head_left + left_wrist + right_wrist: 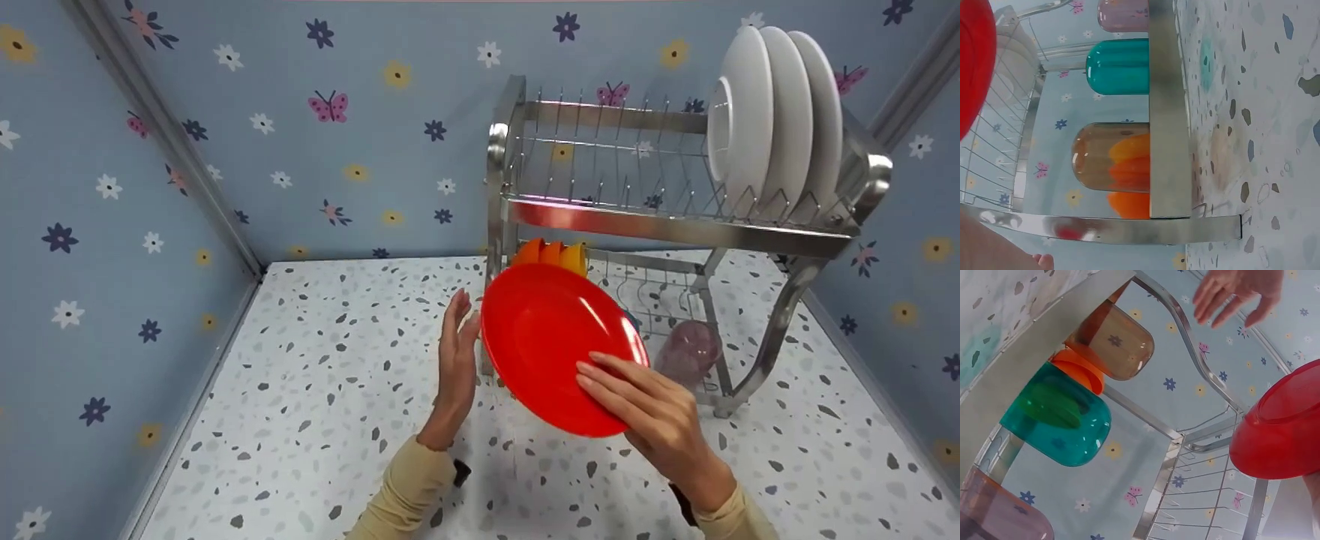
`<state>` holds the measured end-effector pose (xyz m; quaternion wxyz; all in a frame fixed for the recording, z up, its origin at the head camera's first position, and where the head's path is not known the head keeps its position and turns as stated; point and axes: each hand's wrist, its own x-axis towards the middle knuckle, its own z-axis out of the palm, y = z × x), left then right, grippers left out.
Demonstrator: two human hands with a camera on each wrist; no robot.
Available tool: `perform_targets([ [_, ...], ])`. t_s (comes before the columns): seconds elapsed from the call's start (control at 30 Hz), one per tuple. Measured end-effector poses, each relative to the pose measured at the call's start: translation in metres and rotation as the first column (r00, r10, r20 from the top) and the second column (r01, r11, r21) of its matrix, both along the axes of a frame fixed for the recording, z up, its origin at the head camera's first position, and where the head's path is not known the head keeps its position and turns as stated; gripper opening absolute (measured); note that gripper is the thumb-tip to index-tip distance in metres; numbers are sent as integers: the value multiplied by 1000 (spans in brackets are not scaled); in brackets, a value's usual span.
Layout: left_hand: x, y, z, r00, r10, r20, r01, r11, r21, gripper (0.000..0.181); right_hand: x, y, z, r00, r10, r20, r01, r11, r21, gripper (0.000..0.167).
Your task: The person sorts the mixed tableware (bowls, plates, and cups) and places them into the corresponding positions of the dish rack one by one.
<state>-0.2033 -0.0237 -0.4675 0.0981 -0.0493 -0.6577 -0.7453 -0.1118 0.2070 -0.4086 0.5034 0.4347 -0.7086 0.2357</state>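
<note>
A red plate [540,337] is tilted in front of the dish rack, held by my right hand [660,420] at its lower right edge. The fingers lie across the upper face; the thumb is hidden beneath. In the right wrist view, the underside of the red plate [1280,430] shows with its foot ring. Just off the plate's left rim is my left hand [456,360], its fingers stretched upward and holding nothing. That left hand [1241,295] appears apart from the plate in the right wrist view, fingers spread.
The two-tier metal dish rack [675,229] carries white plates [780,120] upright at its upper right. Below are orange and yellow rounded pieces [551,255], a brown tinted glass [1095,160], a teal glass [1117,67] and a pink glass [688,352]. Speckled countertop [337,375] lies left.
</note>
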Motion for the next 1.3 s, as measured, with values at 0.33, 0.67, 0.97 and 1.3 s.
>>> perform_targets([
  [0.33, -7, 5, -10, 996, -81, -23, 81, 997, -10, 66, 1, 2, 11, 1000, 4, -9, -5, 995, -102, 21],
  [0.67, -14, 14, -12, 995, -95, 23, 95, 995, -11, 69, 2, 5, 23, 1000, -1, -24, -4, 974, -225, 24],
  [0.97, -23, 22, -13, 994, -112, 13, 112, 994, -2, 68, 1, 3, 40, 992, -6, -125, -38, 940, -340, 22],
  [1.3, -44, 31, -22, 995, -13, -101, 13, 1000, 5, 29, -1, -1, 51, 989, -51, -138, -15, 899, -437, 21],
])
